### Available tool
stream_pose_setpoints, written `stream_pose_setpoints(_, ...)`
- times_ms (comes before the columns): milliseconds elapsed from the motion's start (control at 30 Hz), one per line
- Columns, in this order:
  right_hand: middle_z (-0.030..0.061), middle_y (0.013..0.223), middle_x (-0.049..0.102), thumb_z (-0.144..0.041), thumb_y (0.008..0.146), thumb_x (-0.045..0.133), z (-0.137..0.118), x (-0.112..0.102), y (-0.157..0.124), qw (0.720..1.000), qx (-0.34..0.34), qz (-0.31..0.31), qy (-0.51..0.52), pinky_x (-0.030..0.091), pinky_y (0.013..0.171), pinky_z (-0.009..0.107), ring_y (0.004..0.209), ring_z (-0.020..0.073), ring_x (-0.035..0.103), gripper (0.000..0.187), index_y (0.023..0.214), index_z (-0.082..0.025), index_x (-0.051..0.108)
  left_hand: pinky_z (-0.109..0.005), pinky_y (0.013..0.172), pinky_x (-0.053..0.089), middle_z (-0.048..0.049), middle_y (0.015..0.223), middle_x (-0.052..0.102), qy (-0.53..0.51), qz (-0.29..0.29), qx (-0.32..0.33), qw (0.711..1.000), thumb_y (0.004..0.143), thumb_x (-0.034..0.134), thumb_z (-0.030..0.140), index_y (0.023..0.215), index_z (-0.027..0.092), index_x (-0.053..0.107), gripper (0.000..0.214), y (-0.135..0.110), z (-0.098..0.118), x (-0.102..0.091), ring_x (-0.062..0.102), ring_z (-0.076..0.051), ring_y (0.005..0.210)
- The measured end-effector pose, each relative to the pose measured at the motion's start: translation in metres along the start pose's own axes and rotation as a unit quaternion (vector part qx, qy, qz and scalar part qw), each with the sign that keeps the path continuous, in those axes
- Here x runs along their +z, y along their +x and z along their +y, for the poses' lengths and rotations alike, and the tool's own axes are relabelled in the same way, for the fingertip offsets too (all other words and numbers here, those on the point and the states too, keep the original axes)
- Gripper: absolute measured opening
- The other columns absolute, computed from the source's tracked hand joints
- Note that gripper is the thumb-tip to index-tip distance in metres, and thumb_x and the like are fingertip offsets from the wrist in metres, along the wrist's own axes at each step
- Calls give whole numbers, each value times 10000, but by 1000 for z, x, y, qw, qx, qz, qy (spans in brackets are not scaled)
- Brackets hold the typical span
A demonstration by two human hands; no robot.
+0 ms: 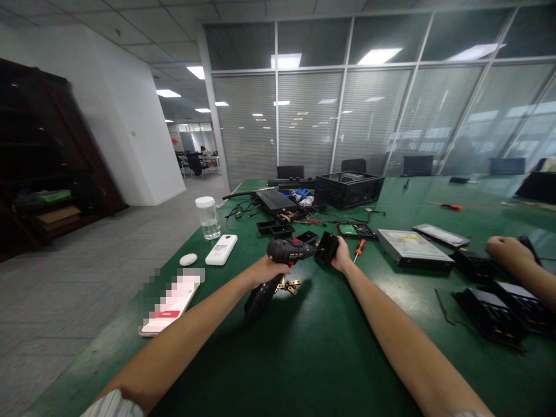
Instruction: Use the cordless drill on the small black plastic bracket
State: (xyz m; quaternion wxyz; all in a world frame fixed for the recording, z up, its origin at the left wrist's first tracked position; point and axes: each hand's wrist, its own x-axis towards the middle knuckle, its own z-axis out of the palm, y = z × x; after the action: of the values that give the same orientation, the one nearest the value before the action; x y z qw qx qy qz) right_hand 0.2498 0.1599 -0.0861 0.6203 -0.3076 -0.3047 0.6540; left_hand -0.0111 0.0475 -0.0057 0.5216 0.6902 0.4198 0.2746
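My left hand is wrapped round the grip of a black cordless screwdriver, its nose pointing right toward a small black bracket-like part. My right hand holds that black part upright above the green table. A few small brass-coloured pieces lie on the table just under the screwdriver. An orange-handled screwdriver lies just right of my right hand.
Another person's hand rests at the right near black trays. An optical drive, a black computer case, cables, a water jar, a white remote and a phone lie around.
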Motion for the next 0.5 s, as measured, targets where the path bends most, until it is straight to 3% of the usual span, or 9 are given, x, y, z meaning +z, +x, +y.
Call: stream_pose_setpoints(500,68,644,617,-362,755,294,1,5,-3,1000,-16,6,0,485,587,347,631,210,602,339,785,-164,567,-222,483,357,0,544,519,2,11,-8,1000,603,564,254,674,116,564,155,-2,3,0,462,-107,510)
